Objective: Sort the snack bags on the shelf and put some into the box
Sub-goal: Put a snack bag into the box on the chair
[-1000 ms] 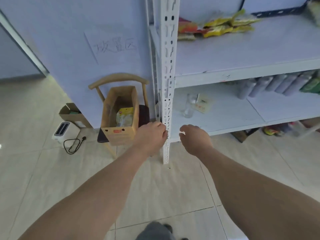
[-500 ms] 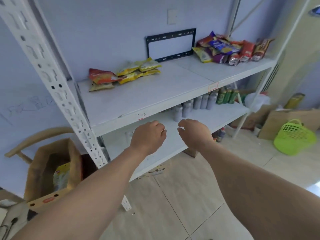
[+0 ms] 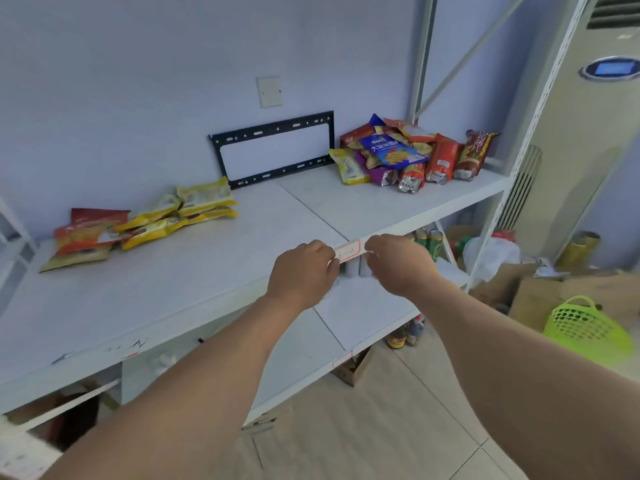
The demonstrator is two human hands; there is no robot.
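left grip (image 3: 301, 271) | right grip (image 3: 398, 263) | both loosely curled, empty; now nearer shelf (image 3: 242, 251) edge

Storeroom: metal shelving (image 3: 363, 216), cardboard boxes (image 3: 540, 296), standing air conditioner (image 3: 588, 133).

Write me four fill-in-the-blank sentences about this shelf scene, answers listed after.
1. The basket on the floor is ____ in colour.
2. The mixed snack pile lies at the shelf's ____ end.
3. Neither the left hand nor the right hand holds a ____ bag.
4. The wall bracket is ____ in colour.

Answers: green; right; snack; black
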